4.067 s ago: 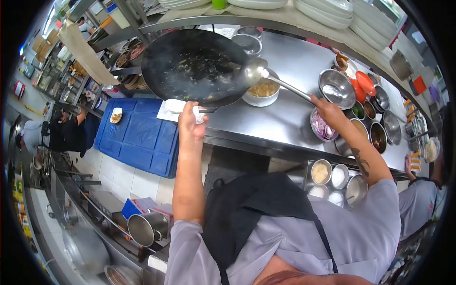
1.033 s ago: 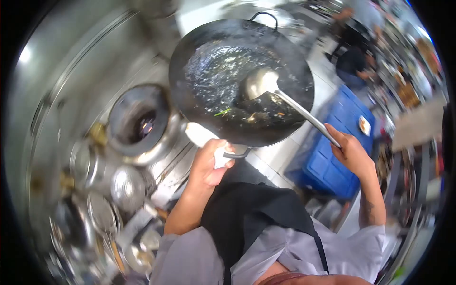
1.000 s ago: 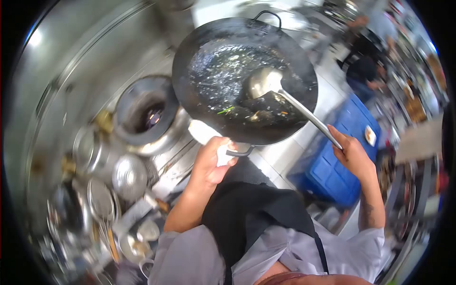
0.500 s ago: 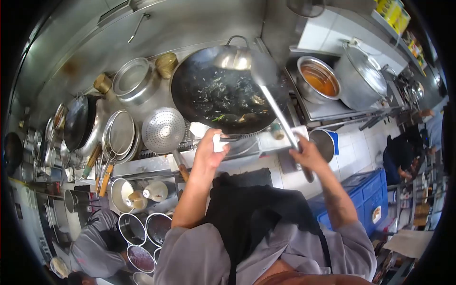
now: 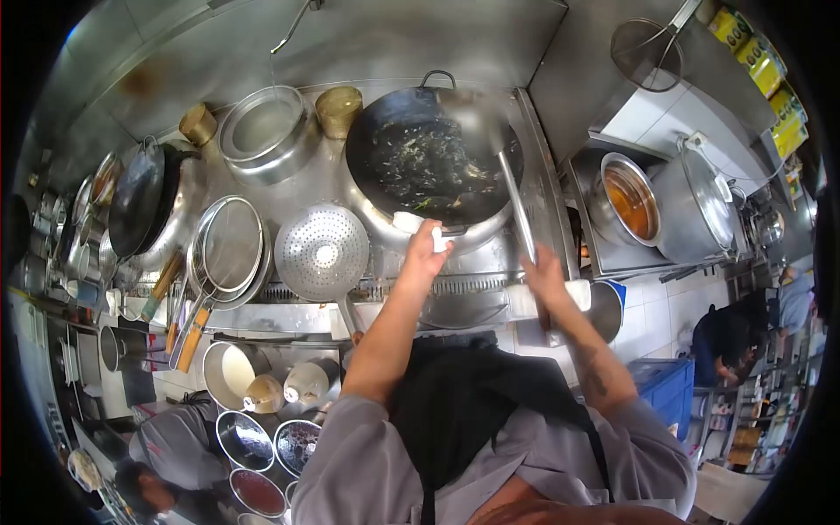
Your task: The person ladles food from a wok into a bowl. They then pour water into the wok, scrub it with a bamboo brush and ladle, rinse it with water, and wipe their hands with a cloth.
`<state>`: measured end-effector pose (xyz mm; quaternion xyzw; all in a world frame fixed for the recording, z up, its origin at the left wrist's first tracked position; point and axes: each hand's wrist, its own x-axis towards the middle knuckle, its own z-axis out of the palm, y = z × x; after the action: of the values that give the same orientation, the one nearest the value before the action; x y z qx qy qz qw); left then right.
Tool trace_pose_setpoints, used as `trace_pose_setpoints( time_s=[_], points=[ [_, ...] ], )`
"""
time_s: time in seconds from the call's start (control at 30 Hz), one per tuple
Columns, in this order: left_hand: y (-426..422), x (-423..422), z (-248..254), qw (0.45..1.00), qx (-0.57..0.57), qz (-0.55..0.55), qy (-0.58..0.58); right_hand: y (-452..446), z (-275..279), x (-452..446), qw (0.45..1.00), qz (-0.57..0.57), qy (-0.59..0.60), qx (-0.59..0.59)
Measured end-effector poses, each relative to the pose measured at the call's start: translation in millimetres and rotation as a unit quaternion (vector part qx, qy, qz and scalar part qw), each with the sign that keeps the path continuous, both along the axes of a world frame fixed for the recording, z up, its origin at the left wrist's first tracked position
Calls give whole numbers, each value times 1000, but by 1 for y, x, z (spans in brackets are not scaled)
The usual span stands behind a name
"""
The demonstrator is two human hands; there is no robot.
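A black wok (image 5: 366, 166) sits on the stove with dark, wet food (image 5: 429, 162) and a few green bits in it. My left hand (image 5: 427, 249) is closed around the wok's near handle with a folded white cloth (image 5: 408, 221) in its grip. In my right hand (image 5: 547, 282) is the long handle of a metal ladle (image 5: 516, 197). The ladle's head, smeared by motion, is over the wok's right far side. To the left of my left hand lies a perforated strainer (image 5: 321, 249).
Metal basins (image 5: 262, 131) and a brass-coloured pot (image 5: 339, 109) stand behind left. Mesh strainers (image 5: 226, 241) lie at left. A pot of orange liquid (image 5: 632, 210) and a lidded stockpot (image 5: 700, 206) stand right. A co-worker (image 5: 179, 446) is at lower left, another person (image 5: 731, 337) at far right.
The wok looks smaller and farther from me, settled lower on the stove. My left hand has moved forward with its handle. The ladle stays in my right hand, its head still over the wok.
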<state>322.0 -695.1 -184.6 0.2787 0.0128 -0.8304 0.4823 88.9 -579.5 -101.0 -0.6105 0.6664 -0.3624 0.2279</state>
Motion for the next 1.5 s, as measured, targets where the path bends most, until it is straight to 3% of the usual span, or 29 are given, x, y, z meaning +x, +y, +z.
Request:
trace_pose_setpoints(
  time_s=[0.03,0.1,0.17,0.23,0.27,0.3,0.43,0.53,0.63,0.7,0.77,0.8,0.83,0.87,0.9,0.93,0.97,1.0,1.07,1.1,1.13,1.17,1.2,1.23,1.3,1.33,1.4,1.43,1.5],
  points=[
    [-2,-4,1,1000,0,4,0,-15,37,15,992,-2,-108,72],
    [-4,-14,7,999,21,11,-31,-50,70,24,967,75,-228,88],
    [-21,-18,0,997,25,8,-68,-85,72,39,970,79,-213,82],
    [-25,-15,3,992,63,-40,-100,-121,39,37,987,109,-116,6],
    [-22,-11,10,990,74,-54,-109,-152,16,36,954,173,39,-241],
    [-15,-4,20,988,82,-54,-116,-144,66,68,985,122,-116,30],
    [38,46,14,969,-32,-60,-236,-224,80,121,973,176,-115,97],
    [91,95,10,952,-9,-91,-292,-296,68,162,974,212,-46,67],
    [137,115,-42,924,-48,-36,-377,-363,56,200,954,235,67,175],
    [154,120,-21,897,-49,-54,-435,-375,70,235,948,197,101,231],
    [170,117,-55,844,-98,-34,-526,-399,66,258,930,201,31,305],
    [175,117,-83,807,-130,-31,-575,-416,60,267,890,206,-122,389],
    [179,116,-84,809,-125,-25,-573,-436,51,269,821,200,-270,461],
    [181,115,-82,794,-122,-29,-594,-453,46,267,690,171,-468,526],
    [181,115,-82,778,-119,-32,-616,-439,57,263,623,168,-600,473],
    [177,117,-81,818,-105,-48,-563,-448,51,263,569,142,-658,472],
    [174,118,-80,818,-101,-44,-564,-455,42,267,511,114,-711,469],
    [169,120,-61,812,-96,-73,-572,-460,33,273,510,114,-710,472],
    [162,119,-44,765,-134,-81,-625,-467,25,277,596,156,-604,506],
    [161,116,-51,765,-135,-82,-624,-468,25,273,597,154,-604,505],
    [160,114,-61,703,-141,-92,-691,-467,31,270,753,212,-351,515],
    [159,111,-70,634,-144,-101,-753,-466,37,268,839,251,-65,479],
    [158,107,-66,635,-144,-101,-752,-418,81,272,908,221,119,335],
    [156,102,-55,606,-126,-144,-772,-401,74,261,908,222,120,335],
    [154,98,-43,577,-103,-180,-790,-396,65,231,951,244,183,47],
    [155,97,-40,552,-115,-179,-806,-410,54,219,950,248,183,47],
    [157,98,-40,489,-145,-148,-848,-438,30,200,921,221,291,-134],
    [159,98,-44,489,-144,-149,-847,-434,43,208,921,222,290,-133],
    [156,99,-58,487,-115,-213,-839,-432,67,235,954,192,217,70]
  ],
)
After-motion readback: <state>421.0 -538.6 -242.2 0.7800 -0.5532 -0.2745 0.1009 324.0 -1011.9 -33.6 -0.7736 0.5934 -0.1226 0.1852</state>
